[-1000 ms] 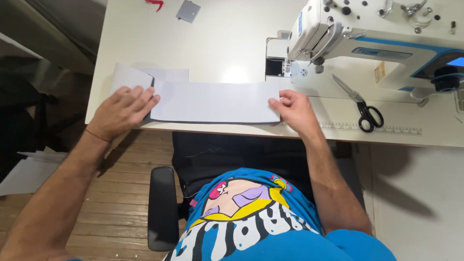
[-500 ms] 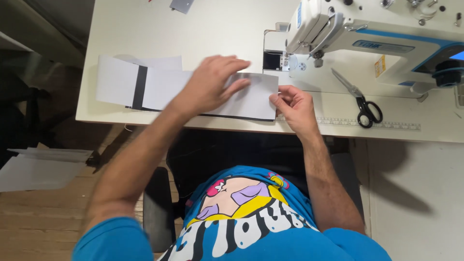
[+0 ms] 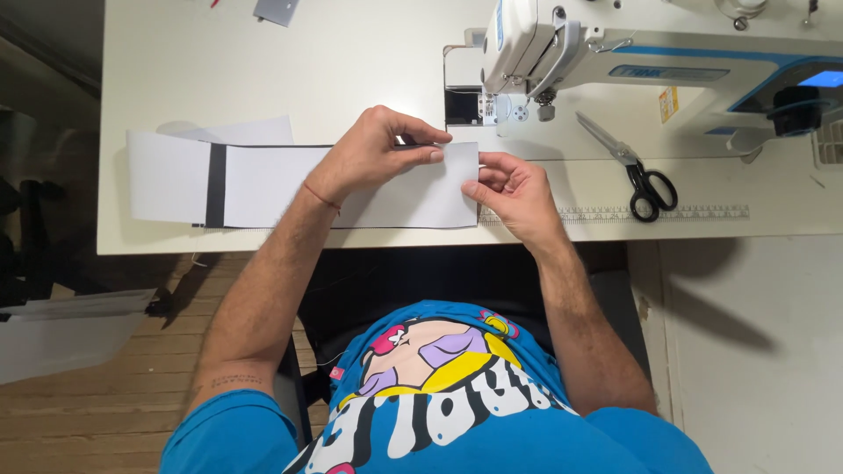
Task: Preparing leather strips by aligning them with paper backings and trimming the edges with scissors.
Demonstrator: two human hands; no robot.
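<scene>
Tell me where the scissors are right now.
In the head view, the black-handled scissors lie on the white table to the right of the right hand, in front of the sewing machine and just above the ruler strip.

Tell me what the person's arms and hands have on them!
Both arms are bare below short bright blue sleeves. The left hand has no glove, only a thin red string round its wrist. The right hand is bare too. Small dark markings show on the left upper arm.

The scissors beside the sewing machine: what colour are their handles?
Black handles on the scissors, seen clearly in the head view.
</scene>
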